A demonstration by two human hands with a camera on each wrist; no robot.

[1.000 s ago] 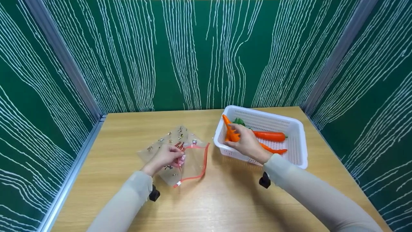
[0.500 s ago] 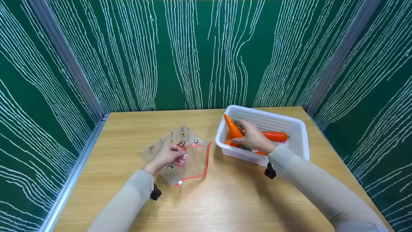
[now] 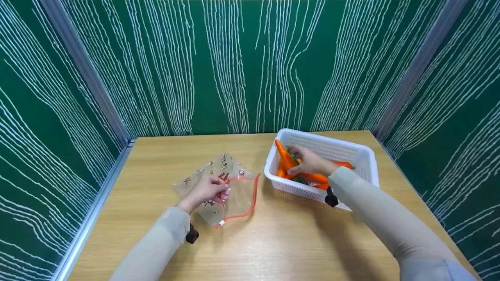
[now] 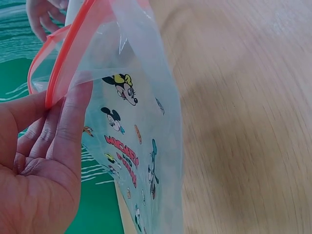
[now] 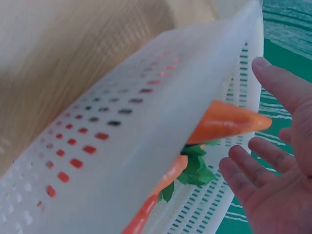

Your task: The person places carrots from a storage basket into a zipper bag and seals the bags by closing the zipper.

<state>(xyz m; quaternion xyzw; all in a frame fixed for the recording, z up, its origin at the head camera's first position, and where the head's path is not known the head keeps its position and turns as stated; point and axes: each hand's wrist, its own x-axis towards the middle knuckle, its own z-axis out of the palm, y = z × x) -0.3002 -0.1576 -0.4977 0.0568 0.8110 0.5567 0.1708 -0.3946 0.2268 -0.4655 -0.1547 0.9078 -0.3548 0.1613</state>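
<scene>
My left hand pinches the mouth edge of a clear zipper bag between thumb and fingers. The bag has a red zip with a white slider and cartoon mouse prints; its mouth gapes toward the basket. Over the white perforated basket is my right hand, thumb and fingers spread beside an orange carrot. That carrot leans up on the left end of the basket. The right wrist view shows nothing between the fingers, with the carrot tip just past the basket wall.
More carrots and red-orange vegetables lie in the basket, partly hidden by the right hand and sleeve. Green leaves show among them. Green walls with white streaks enclose the wooden table at the back and sides.
The right hand has shifted slightly right within the basket, and the leaning carrot shows more fully beside it. The left hand keeps its hold on the bag; the whole view has drifted slightly.
</scene>
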